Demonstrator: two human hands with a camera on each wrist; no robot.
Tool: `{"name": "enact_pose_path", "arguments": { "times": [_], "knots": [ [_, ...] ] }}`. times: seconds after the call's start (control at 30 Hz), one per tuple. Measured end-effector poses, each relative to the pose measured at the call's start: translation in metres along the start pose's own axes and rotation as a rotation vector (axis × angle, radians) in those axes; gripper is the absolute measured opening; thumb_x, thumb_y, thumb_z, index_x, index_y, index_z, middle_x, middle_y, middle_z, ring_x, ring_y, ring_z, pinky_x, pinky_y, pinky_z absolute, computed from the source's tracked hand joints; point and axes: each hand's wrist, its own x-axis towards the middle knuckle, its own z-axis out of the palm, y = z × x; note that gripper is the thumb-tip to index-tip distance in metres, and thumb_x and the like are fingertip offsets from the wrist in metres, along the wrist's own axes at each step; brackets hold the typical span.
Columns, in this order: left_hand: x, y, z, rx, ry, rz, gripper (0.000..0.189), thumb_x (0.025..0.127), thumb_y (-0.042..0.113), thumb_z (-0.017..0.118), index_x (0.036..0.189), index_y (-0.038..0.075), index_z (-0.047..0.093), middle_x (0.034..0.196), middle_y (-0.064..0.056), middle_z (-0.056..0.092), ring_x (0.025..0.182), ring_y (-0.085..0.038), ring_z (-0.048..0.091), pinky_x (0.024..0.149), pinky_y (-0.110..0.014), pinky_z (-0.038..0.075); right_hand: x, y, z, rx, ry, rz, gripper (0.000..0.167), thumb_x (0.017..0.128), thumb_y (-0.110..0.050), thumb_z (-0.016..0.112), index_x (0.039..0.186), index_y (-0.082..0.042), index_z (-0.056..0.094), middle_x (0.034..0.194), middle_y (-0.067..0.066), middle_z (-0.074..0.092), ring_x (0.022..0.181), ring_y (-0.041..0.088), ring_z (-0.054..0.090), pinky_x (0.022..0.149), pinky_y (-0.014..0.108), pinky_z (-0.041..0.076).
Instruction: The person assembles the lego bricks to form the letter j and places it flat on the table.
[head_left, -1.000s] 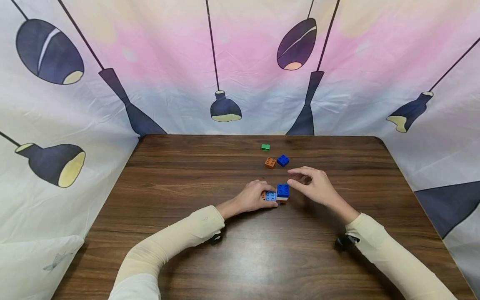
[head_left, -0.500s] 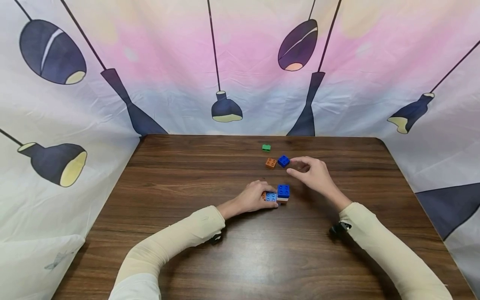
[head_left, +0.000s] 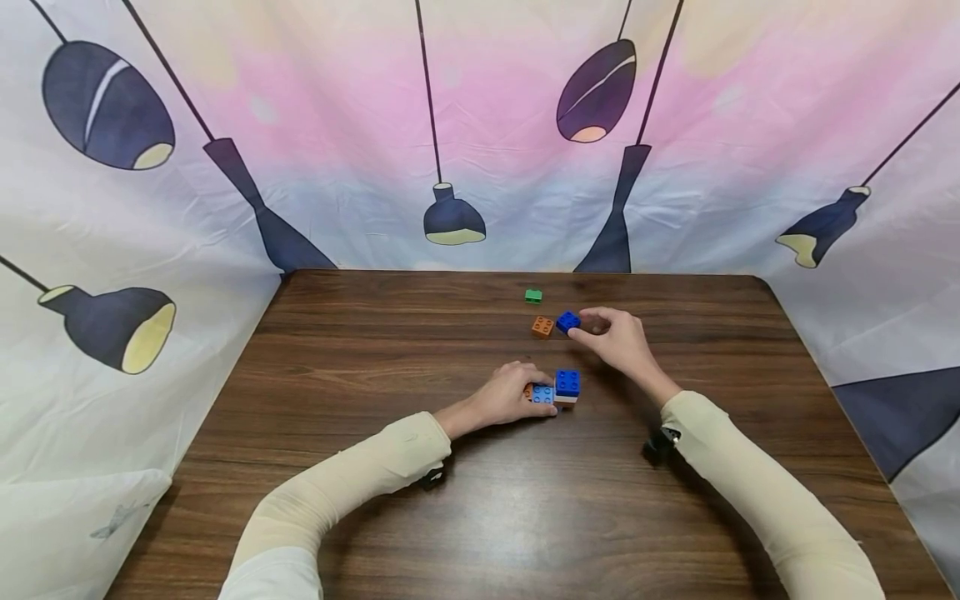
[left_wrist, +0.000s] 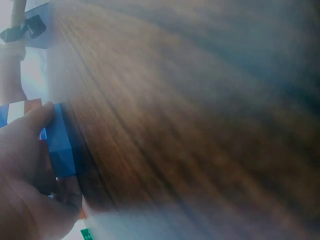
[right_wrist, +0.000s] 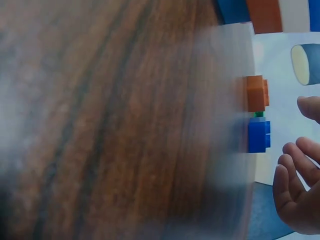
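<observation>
My left hand [head_left: 504, 393] grips a build of joined toy bricks [head_left: 567, 383] on the table, fingers on its far side and thumb on its near side. Light blue and orange studs show between them; a dark blue brick tops a white and an orange layer at its right end. In the left wrist view, the thumb lies against a blue brick [left_wrist: 61, 145] at the bottom. My right hand [head_left: 618, 340] is at a loose dark blue brick [head_left: 567, 322], its thumb and fingers spread apart at the brick's right side. The right wrist view shows them parted, with nothing between.
Just left of the loose blue brick lies an orange brick [head_left: 542, 326]. A small green brick [head_left: 533, 296] sits farther back on the brown wooden table [head_left: 375, 333]. Behind the table hangs a cloth [head_left: 510, 125] printed with lamps.
My right hand has moved away from the brick build, back and left to the loose dark blue brick. The left hand keeps its hold in the same place.
</observation>
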Motion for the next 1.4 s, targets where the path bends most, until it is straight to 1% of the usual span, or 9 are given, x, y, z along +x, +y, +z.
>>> {"name": "enact_pose_path", "arguments": {
  "times": [0.17, 0.3, 0.5, 0.57, 0.63, 0.73, 0.93, 1.2, 1.4],
  "knots": [
    [0.000, 0.000, 0.000, -0.001, -0.003, -0.002, 0.046, 0.089, 0.042, 0.079, 0.125, 0.014, 0.074, 0.106, 0.000, 0.071, 0.086, -0.009, 0.056, 0.074, -0.025, 0.044, 0.006, 0.003, 0.005, -0.002, -0.009, 0.033, 0.052, 0.090, -0.042, 0.078, 0.129, -0.009, 0.070, 0.114, 0.015, 0.074, 0.097, 0.029, 0.070, 0.081, 0.048, 0.056],
    [0.000, 0.000, 0.001, -0.001, -0.006, -0.003, 0.046, 0.090, 0.042, 0.079, 0.125, 0.013, 0.074, 0.105, 0.000, 0.071, 0.086, -0.009, 0.056, 0.073, -0.024, 0.044, 0.011, 0.004, 0.007, -0.012, -0.015, 0.042, 0.053, 0.090, -0.042, 0.079, 0.130, -0.009, 0.070, 0.120, 0.016, 0.072, 0.097, 0.030, 0.069, 0.079, 0.047, 0.056],
    [0.000, 0.000, 0.000, -0.008, -0.007, 0.005, 0.047, 0.090, 0.042, 0.079, 0.126, 0.013, 0.073, 0.106, -0.001, 0.071, 0.084, -0.009, 0.056, 0.072, -0.024, 0.044, 0.020, 0.007, 0.010, -0.032, -0.030, 0.049, 0.056, 0.089, -0.045, 0.079, 0.131, -0.010, 0.069, 0.119, 0.014, 0.072, 0.085, 0.026, 0.067, 0.071, 0.043, 0.054],
    [0.000, 0.000, 0.000, -0.009, -0.008, 0.009, 0.047, 0.090, 0.042, 0.079, 0.126, 0.013, 0.073, 0.106, -0.001, 0.071, 0.084, -0.009, 0.055, 0.071, -0.024, 0.044, 0.022, 0.007, 0.011, -0.035, -0.036, 0.049, 0.057, 0.088, -0.045, 0.080, 0.131, -0.010, 0.069, 0.120, 0.014, 0.072, 0.085, 0.025, 0.067, 0.071, 0.042, 0.054],
    [0.000, 0.000, -0.001, -0.012, -0.006, 0.013, 0.046, 0.090, 0.041, 0.079, 0.126, 0.012, 0.073, 0.106, -0.001, 0.070, 0.084, -0.009, 0.056, 0.071, -0.024, 0.044, 0.023, 0.008, 0.012, -0.040, -0.042, 0.051, 0.057, 0.088, -0.045, 0.080, 0.130, -0.009, 0.070, 0.122, 0.014, 0.071, 0.089, 0.025, 0.067, 0.074, 0.043, 0.054],
    [0.000, 0.000, -0.001, -0.007, -0.004, 0.015, 0.046, 0.090, 0.042, 0.079, 0.125, 0.012, 0.073, 0.106, -0.001, 0.071, 0.085, -0.010, 0.056, 0.072, -0.024, 0.044, 0.025, 0.007, 0.014, -0.045, -0.049, 0.049, 0.056, 0.088, -0.044, 0.080, 0.129, -0.008, 0.070, 0.123, 0.015, 0.071, 0.092, 0.027, 0.067, 0.077, 0.044, 0.055],
    [-0.001, 0.000, -0.001, 0.001, -0.009, 0.006, 0.046, 0.090, 0.042, 0.079, 0.126, 0.013, 0.073, 0.108, -0.001, 0.071, 0.087, -0.010, 0.057, 0.074, -0.025, 0.044, 0.026, 0.006, 0.016, -0.065, -0.064, 0.035, 0.056, 0.088, -0.041, 0.081, 0.129, -0.005, 0.069, 0.123, 0.017, 0.070, 0.093, 0.028, 0.068, 0.079, 0.045, 0.054],
    [-0.001, 0.001, -0.001, -0.005, -0.011, -0.001, 0.047, 0.090, 0.042, 0.079, 0.126, 0.013, 0.073, 0.108, -0.001, 0.071, 0.088, -0.010, 0.057, 0.075, -0.026, 0.044, 0.025, 0.003, 0.019, -0.083, -0.085, 0.061, 0.054, 0.089, -0.035, 0.081, 0.131, -0.004, 0.068, 0.122, 0.018, 0.070, 0.087, 0.027, 0.065, 0.075, 0.043, 0.052],
    [0.000, -0.001, 0.000, 0.001, -0.004, 0.004, 0.047, 0.089, 0.042, 0.079, 0.126, 0.014, 0.073, 0.107, -0.001, 0.071, 0.087, -0.010, 0.057, 0.073, -0.025, 0.044, 0.027, 0.003, 0.019, -0.096, -0.091, 0.054, 0.049, 0.091, -0.031, 0.079, 0.130, -0.004, 0.069, 0.122, 0.018, 0.070, 0.083, 0.025, 0.064, 0.070, 0.039, 0.051]
  ]
}}
